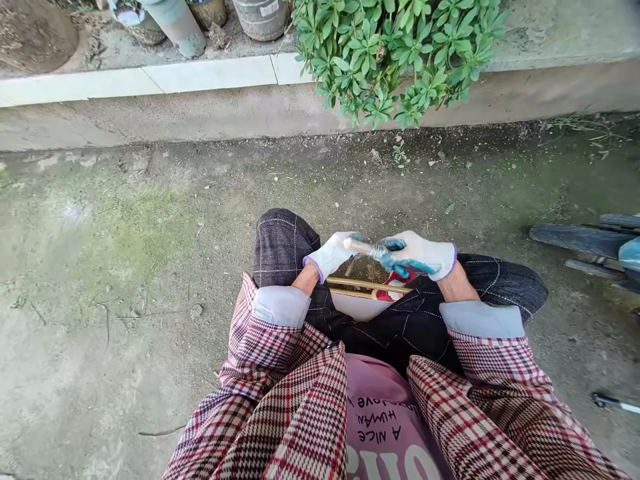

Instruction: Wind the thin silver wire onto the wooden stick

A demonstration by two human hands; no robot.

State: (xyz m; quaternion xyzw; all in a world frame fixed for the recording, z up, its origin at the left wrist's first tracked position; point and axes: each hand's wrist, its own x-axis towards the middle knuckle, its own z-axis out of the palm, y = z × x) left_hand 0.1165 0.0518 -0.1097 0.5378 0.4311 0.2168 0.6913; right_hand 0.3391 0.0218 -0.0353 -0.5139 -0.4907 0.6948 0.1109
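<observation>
My left hand (336, 255), in a white work glove with a bluish palm, grips a short pale stick-like piece (357, 246). A silvery ribbed part (376, 251), perhaps wound wire, shows toward its right end. My right hand (417, 255), gloved the same way, closes its fingers around that silvery end. Both hands meet between my spread knees. Under them sits a pale container (361, 308), with thin wooden strips (367, 285) across it and a red and white item (395, 285) at its right side. The fingers partly hide the piece's ends.
A low ledge (200, 75) with pale tiles runs ahead, carrying pots (260, 17) and a leafy green plant (395, 53) that hangs over its edge. Dark wheel-like parts (575, 240) stand at the right. A thin white rod (620, 404) lies on the ground at lower right.
</observation>
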